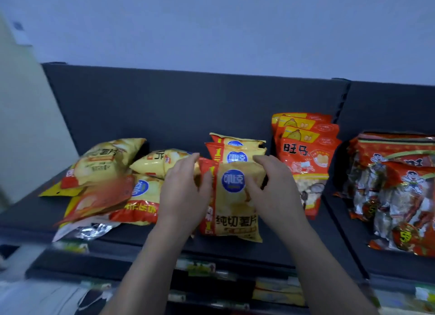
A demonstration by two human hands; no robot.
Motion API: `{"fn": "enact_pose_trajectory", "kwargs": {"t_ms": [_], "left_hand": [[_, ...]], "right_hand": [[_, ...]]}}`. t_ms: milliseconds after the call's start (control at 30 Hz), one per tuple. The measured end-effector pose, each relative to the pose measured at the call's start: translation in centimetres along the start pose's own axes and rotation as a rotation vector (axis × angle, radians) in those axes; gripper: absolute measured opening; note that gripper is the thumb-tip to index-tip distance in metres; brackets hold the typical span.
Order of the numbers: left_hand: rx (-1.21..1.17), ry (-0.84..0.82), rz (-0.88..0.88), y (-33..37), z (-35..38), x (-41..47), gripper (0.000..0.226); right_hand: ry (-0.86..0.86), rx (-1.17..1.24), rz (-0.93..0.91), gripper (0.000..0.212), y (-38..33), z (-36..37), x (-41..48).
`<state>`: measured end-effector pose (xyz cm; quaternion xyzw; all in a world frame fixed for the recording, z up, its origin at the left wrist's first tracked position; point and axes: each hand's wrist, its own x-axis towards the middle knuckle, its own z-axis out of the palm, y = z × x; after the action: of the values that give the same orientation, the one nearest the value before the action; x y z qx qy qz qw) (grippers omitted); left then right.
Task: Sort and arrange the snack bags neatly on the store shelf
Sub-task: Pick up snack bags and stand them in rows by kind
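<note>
While a heap of chip bags [110, 173] lies loose at the left, some flat and some overlapping, the person is working on the tidy row in the middle of the shelf [235, 251]. Both hands are on the front chip bag [235, 211], which stands upright near the shelf's front edge, just ahead of two matching bags [237, 147] lined up behind it. The left hand [186, 192] holds the bag's left side, with the thumb on the face and the fingers reaching round the upper edge. The right hand [273, 187] pinches the right side in much the same way, thumb on the front and fingers over the top. Just to the right stands a row of orange bags [303, 164], and further right a stack of red bags [395, 192]; both look orderly.

The step in hand looks like squaring this bag up with its row. Next it probably needs nudging back until it touches the bag behind and faces forward, then a gentle release so that it does not tip. After that, a hand would have to reach left into the heap for another matching bag.
</note>
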<state>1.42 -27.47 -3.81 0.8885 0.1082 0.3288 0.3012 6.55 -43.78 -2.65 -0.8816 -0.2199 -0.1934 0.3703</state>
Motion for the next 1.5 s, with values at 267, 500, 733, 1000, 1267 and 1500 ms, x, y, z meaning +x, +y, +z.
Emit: {"fn": "enact_pose_trajectory", "kwargs": {"t_ms": [267,500,733,1000,1267,1500], "left_hand": [[0.206,0.104,-0.324,-13.6,-9.7,0.1,0.053],[0.291,0.063,-0.399,-22.2,-13.4,1.9,0.075],[0.220,-0.187,-0.402,-27.2,-13.0,5.7,0.095],[0.124,-0.222,-0.225,-30.4,-13.2,9.6,0.065],[-0.031,-0.094,-0.254,-31.1,-13.9,12.5,0.042],[-0.185,-0.095,-0.315,-33.1,-13.7,13.6,0.038]], "right_hand": [[-0.284,0.093,-0.005,0.045,-9.8,10.3,0.4],[-0.475,0.075,0.117,0.044,-14.1,18.3,1.1],[-0.705,-0.230,-0.008,0.077,-15.7,21.3,1.9],[-0.472,-0.094,-0.031,0.023,-15.7,23.4,1.8],[-0.193,0.358,0.027,0.028,-17.5,22.8,4.7],[-0.092,0.616,0.086,0.020,-18.4,21.7,6.8]]}}
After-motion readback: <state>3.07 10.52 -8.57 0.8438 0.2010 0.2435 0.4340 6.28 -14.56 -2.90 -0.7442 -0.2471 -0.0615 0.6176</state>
